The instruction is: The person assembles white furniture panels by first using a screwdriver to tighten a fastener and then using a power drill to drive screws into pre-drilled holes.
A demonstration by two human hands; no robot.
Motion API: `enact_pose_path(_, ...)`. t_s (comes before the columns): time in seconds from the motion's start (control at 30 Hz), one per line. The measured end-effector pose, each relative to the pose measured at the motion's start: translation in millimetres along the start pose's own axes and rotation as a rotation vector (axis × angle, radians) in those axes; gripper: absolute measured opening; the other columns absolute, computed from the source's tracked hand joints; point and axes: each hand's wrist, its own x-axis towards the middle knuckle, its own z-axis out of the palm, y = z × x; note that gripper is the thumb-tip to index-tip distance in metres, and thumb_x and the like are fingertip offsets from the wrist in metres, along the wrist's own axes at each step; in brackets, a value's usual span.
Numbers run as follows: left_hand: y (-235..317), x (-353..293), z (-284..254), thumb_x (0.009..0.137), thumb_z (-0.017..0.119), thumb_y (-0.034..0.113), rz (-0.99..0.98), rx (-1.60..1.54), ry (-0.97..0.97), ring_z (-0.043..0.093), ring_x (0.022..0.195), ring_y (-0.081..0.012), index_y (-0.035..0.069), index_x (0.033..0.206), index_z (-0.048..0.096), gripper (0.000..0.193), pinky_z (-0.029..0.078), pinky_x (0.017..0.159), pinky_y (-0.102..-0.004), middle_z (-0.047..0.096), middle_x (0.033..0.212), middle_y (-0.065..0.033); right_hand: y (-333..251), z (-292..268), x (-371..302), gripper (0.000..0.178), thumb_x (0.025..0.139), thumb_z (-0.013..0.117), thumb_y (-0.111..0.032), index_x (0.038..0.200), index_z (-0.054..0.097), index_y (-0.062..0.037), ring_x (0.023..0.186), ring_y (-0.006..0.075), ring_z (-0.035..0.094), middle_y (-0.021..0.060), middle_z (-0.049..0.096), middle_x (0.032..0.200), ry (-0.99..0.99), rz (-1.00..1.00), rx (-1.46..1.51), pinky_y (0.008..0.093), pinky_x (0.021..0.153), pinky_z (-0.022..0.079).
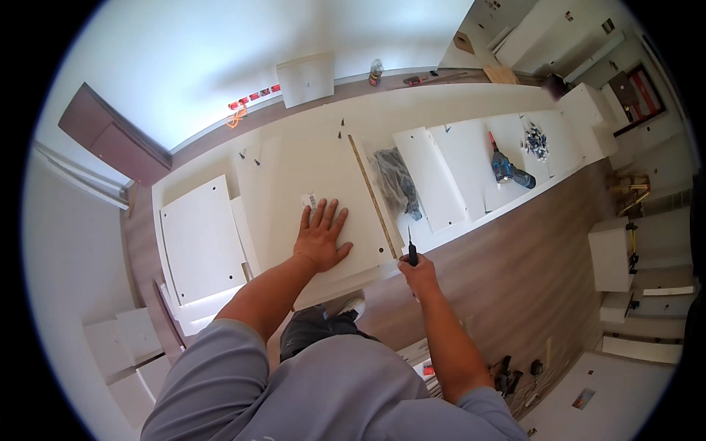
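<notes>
My left hand [321, 237] lies flat with fingers spread on a large white panel [294, 169], just below a small white label [309, 200]. The panel's right edge [371, 195] shows bare brown board, and a dark round hole sits near its lower right corner. Beside that corner, my right hand [419, 275] is closed around a black-handled tool [412, 255] with a thin pointed shaft or blade aimed away from me. Whether it is a screwdriver or a knife is too small to tell. Its tip appears apart from the panel.
Crumpled clear plastic [397, 180] lies right of the panel, then a white board [432, 176], a blue-black cordless drill [507, 169] and a pile of small fittings [536, 141]. Another white panel [204, 239] lies left. Several dark pegs stand beyond my hand. A brown board [114, 136] leans far left.
</notes>
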Motion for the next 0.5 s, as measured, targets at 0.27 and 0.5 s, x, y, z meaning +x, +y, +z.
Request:
enact_pose_path(0.27, 2.6, -0.5, -2.8, 0.097, 0.051, 0.057, -0.003, 0.000, 0.015, 0.008, 0.161, -0.0347, 0.016, 0.165, 0.027, 0.083, 0.001, 0.128, -0.0556, 0.016, 0.173, -0.0152, 15.5, 27.7, 2.2, 0.023, 0.085, 0.079, -0.020, 0.090, 0.074, 0.0014, 0.064, 0.0121, 0.058, 0.0021, 0.065, 0.072, 0.222, -0.078, 0.016, 0.0321, 0.061, 0.047)
enact_pose_path(0.5, 2.0, 4.7, 4.7, 0.097, 0.051, 0.057, 0.013, 0.022, 0.013, 0.008, 0.161, -0.0347, 0.016, 0.166, 0.025, 0.084, 0.001, 0.128, -0.0549, 0.016, 0.173, -0.0156, 12.4, 29.3, 2.9, 0.029, 0.081, 0.072, -0.025, 0.081, 0.069, 0.0038, 0.063, 0.0270, 0.066, 0.0177, 0.069, 0.070, 0.322, -0.151, -0.288, 0.0426, 0.064, 0.052)
